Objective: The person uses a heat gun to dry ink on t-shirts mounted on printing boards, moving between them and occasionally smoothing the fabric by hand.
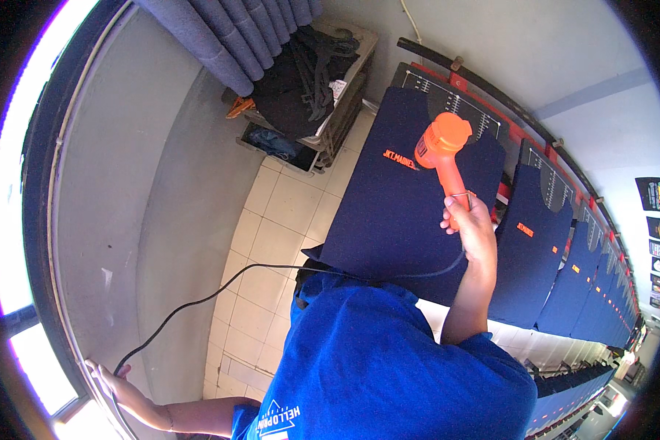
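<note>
My right hand [471, 224] is wrapped round the handle of an orange hair dryer [447, 143]. The dryer's head is over a dark navy garment [389, 191] spread flat on a board, beside a small line of orange print. From the handle a black cord [220, 290] runs left across my body. My left hand [112, 381] is stretched out at the far lower left, by the wall and window frame. The cord passes between its thumb and fingers, and they look closed on it.
More navy garments [535, 227] on boards extend in a row to the right, beside a dark rail [506, 101]. A cart [359, 66] with black cloth stands at the upper left under a blue-grey curtain [213, 29]. Tiled floor [271, 220] lies between wall and boards.
</note>
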Demonstrator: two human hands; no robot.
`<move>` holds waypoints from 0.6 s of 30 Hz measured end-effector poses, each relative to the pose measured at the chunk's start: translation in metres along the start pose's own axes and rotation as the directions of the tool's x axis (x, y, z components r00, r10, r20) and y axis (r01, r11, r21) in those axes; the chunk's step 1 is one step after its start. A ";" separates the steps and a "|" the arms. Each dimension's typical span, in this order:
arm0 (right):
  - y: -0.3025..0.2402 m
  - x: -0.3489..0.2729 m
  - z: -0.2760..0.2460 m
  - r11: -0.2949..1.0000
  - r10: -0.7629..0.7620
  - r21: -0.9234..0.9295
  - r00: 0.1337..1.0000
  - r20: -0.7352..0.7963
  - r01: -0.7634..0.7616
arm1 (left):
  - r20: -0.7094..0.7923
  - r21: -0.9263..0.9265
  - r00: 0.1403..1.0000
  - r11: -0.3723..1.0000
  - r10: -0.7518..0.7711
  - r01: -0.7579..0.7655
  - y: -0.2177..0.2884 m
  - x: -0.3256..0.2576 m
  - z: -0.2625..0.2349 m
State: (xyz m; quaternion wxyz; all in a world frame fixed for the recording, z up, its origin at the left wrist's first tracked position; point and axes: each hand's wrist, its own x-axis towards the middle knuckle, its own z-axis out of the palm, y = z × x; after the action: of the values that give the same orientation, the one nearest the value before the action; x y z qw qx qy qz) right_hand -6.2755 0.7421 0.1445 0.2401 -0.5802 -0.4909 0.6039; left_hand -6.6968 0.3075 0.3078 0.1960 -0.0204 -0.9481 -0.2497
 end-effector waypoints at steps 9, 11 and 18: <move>-0.002 0.000 -0.007 1.000 0.027 0.012 1.000 0.013 -0.027 | 0.000 0.000 1.000 1.000 -0.003 0.003 -0.001 0.000 -0.003; 0.000 -0.002 0.001 0.999 -0.003 -0.032 0.999 -0.036 0.002 | 0.001 -0.003 1.000 1.000 0.001 -0.001 0.000 0.001 -0.002; 0.001 -0.004 -0.002 1.000 0.012 -0.017 1.000 0.000 -0.012 | 0.000 -0.010 1.000 1.000 -0.007 0.007 -0.001 0.001 -0.003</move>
State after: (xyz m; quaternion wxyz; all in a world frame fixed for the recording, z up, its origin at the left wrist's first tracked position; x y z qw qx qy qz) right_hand -6.2722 0.7392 0.1464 0.2315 -0.5853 -0.4924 0.6012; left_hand -6.6965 0.3049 0.3097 0.1951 -0.0180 -0.9468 -0.2554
